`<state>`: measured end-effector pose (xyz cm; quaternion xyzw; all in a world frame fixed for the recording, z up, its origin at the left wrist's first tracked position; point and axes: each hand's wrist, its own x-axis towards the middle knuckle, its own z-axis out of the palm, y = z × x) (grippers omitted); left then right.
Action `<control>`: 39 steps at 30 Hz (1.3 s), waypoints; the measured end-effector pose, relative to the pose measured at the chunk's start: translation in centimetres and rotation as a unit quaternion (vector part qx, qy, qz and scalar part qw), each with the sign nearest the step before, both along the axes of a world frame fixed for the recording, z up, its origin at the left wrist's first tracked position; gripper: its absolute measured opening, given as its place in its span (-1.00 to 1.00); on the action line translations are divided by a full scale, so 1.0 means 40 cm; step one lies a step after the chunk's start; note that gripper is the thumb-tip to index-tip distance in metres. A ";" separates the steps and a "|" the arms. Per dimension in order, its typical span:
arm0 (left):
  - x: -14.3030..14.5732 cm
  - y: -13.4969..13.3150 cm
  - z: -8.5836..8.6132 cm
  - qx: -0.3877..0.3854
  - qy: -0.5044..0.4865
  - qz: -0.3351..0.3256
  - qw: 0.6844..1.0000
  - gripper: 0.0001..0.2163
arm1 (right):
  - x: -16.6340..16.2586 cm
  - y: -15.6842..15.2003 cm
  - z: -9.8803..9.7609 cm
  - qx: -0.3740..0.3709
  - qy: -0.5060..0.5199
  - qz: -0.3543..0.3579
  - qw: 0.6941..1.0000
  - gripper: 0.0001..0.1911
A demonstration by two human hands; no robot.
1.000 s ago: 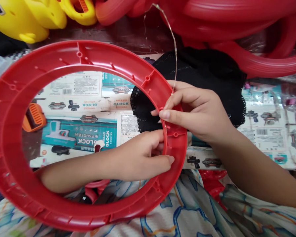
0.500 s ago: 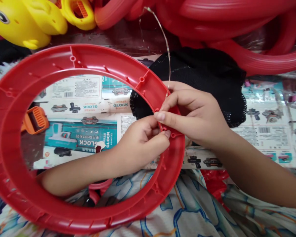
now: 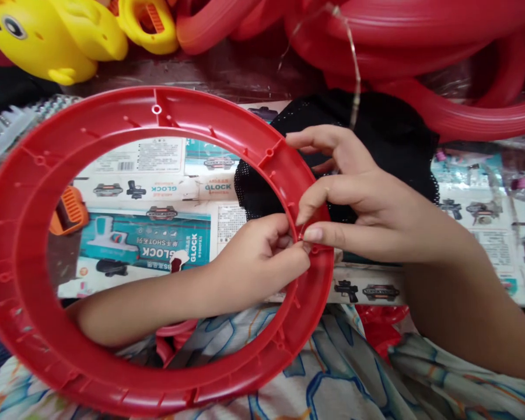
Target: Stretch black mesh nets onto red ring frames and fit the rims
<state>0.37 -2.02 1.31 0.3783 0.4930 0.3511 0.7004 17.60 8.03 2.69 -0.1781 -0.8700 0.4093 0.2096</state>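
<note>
A large red plastic ring (image 3: 114,119) lies tilted over my lap, ribbed side up. My left hand (image 3: 262,259) reaches through its hole, and the thumb and fingers pinch the ring's inner rim on the right. My right hand (image 3: 367,198) rests over the same spot from outside. Its thumb and middle finger pinch there while the index finger stretches out above. A thin clear wire (image 3: 354,87) with small beads arcs up from behind my right hand toward the top. Where the wire meets the rim is hidden by my fingers.
A black mesh cloth (image 3: 394,125) lies under my right hand on printed toy-gun cartons (image 3: 157,233). Stacked red rings (image 3: 441,111) fill the top right, and yellow toy parts (image 3: 61,41) sit at the top left. An orange part (image 3: 67,210) shows through the ring.
The ring has turned a little and my right hand has slid lower along its rim. My left fingers have closed up against it, and the wire has swung to the right.
</note>
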 end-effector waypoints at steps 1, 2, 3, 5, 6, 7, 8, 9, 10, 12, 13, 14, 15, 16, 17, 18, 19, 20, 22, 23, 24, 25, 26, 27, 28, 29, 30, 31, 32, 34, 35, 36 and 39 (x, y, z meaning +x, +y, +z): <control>-0.001 0.000 0.000 -0.005 -0.003 -0.002 1.000 -0.93 | 0.007 0.007 0.003 -0.002 -0.015 0.009 1.000 -0.81; -0.002 0.001 0.000 -0.013 -0.004 -0.007 1.000 -0.93 | 0.013 0.012 0.005 -0.005 -0.021 0.013 1.000 -0.84; -0.004 0.002 0.000 -0.021 -0.004 -0.013 1.000 -0.94 | 0.017 0.016 0.006 -0.009 -0.021 0.014 1.000 -0.86; -0.008 0.003 0.000 -0.037 0.001 -0.031 0.999 -0.94 | 0.020 0.022 0.004 -0.015 -0.020 0.019 0.999 -0.88; -0.010 0.003 -0.001 -0.046 0.005 -0.041 0.998 -0.93 | 0.019 0.024 0.002 -0.016 -0.020 0.025 0.999 -0.89; -0.012 0.003 -0.002 -0.055 0.008 -0.053 0.997 -0.92 | 0.018 0.025 0.000 -0.016 -0.020 0.032 0.999 -0.89; -0.013 0.003 -0.003 -0.063 0.011 -0.065 0.996 -0.91 | 0.016 0.026 -0.001 -0.016 -0.021 0.041 0.999 -0.90; -0.014 0.003 -0.005 -0.069 0.013 -0.077 0.995 -0.89 | 0.014 0.027 -0.002 -0.017 -0.022 0.052 0.998 -0.89; -0.015 0.004 -0.006 -0.071 0.013 -0.087 0.994 -0.88 | 0.013 0.026 -0.003 -0.017 -0.022 0.060 0.998 -0.89; -0.017 0.004 -0.008 -0.068 0.011 -0.098 0.993 -0.88 | 0.010 0.022 -0.004 -0.006 -0.029 0.062 0.998 -0.88; -0.018 0.005 -0.009 -0.065 0.012 -0.100 0.993 -0.87 | 0.010 0.019 -0.005 0.007 -0.035 0.055 0.998 -0.88; -0.019 0.006 -0.009 -0.061 0.015 -0.102 0.993 -0.86 | 0.009 0.015 -0.005 0.022 -0.041 0.045 0.998 -0.89; -0.019 0.007 -0.009 -0.058 0.020 -0.105 0.993 -0.86 | 0.008 0.010 -0.006 0.038 -0.047 0.036 0.998 -0.90; -0.020 0.008 -0.009 -0.057 0.026 -0.107 0.992 -0.86 | 0.007 0.005 -0.006 0.053 -0.050 0.030 0.997 -0.91; -0.020 0.009 -0.009 -0.056 0.032 -0.110 0.992 -0.87 | 0.006 0.001 -0.005 0.066 -0.052 0.030 0.996 -0.92; -0.020 0.010 -0.009 -0.057 0.038 -0.112 0.991 -0.88 | 0.005 -0.003 -0.004 0.077 -0.053 0.031 0.995 -0.92; -0.020 0.011 -0.009 -0.059 0.041 -0.113 0.991 -0.89 | 0.005 -0.006 -0.002 0.087 -0.056 0.033 0.994 -0.91; -0.020 0.012 -0.008 -0.062 0.039 -0.112 0.991 -0.89 | 0.005 -0.008 0.000 0.097 -0.057 0.035 0.993 -0.90; -0.021 0.014 -0.007 -0.069 0.026 -0.108 0.991 -0.91 | 0.007 -0.008 0.006 0.116 -0.055 0.041 0.991 -0.89; -0.022 0.014 -0.007 -0.072 0.017 -0.108 0.991 -0.92 | 0.009 -0.005 0.008 0.121 -0.051 0.046 0.990 -0.90; -0.022 0.015 -0.006 -0.076 0.009 -0.108 0.991 -0.92 | 0.010 -0.002 0.009 0.123 -0.048 0.052 0.990 -0.90; -0.023 0.016 -0.005 -0.078 0.003 -0.110 0.991 -0.92 | 0.012 0.002 0.008 0.122 -0.043 0.058 0.990 -0.89; -0.024 0.016 -0.004 -0.078 0.002 -0.112 0.991 -0.92 | 0.014 0.006 0.007 0.119 -0.038 0.063 0.990 -0.89; -0.024 0.017 -0.003 -0.074 0.004 -0.112 0.991 -0.92 | 0.015 0.010 0.005 0.115 -0.033 0.067 0.991 -0.89; -0.025 0.018 -0.002 -0.072 0.009 -0.112 0.991 -0.91 | 0.015 0.014 0.001 0.113 -0.024 0.071 0.991 -0.89; -0.026 0.018 -0.001 -0.068 0.014 -0.112 0.991 -0.92 | 0.015 0.016 -0.003 0.113 -0.015 0.075 0.991 -0.90; -0.026 0.019 0.001 -0.065 0.018 -0.112 0.991 -0.93 | 0.015 0.018 -0.007 0.115 -0.003 0.079 0.990 -0.92; -0.027 0.019 0.002 -0.064 0.019 -0.113 0.991 -0.94 | 0.014 0.018 -0.010 0.118 0.005 0.081 0.990 -0.93; -0.027 0.019 0.003 -0.066 0.017 -0.112 0.991 -0.94 | 0.013 0.017 -0.014 0.121 0.011 0.080 0.989 -0.92; -0.028 0.017 0.004 -0.072 0.012 -0.108 0.991 -0.92 | 0.012 0.012 -0.019 0.123 0.011 0.071 0.990 -0.88; -0.028 0.016 0.003 -0.076 0.011 -0.105 0.992 -0.90 | 0.012 0.009 -0.021 0.122 0.007 0.067 0.990 -0.86; -0.029 0.015 0.002 -0.079 0.011 -0.102 0.991 -0.87 | 0.012 0.005 -0.022 0.122 0.001 0.063 0.991 -0.84; -0.030 0.015 0.000 -0.075 -0.005 -0.102 0.992 -0.85 | 0.012 -0.006 -0.022 0.130 -0.009 0.051 0.990 -0.82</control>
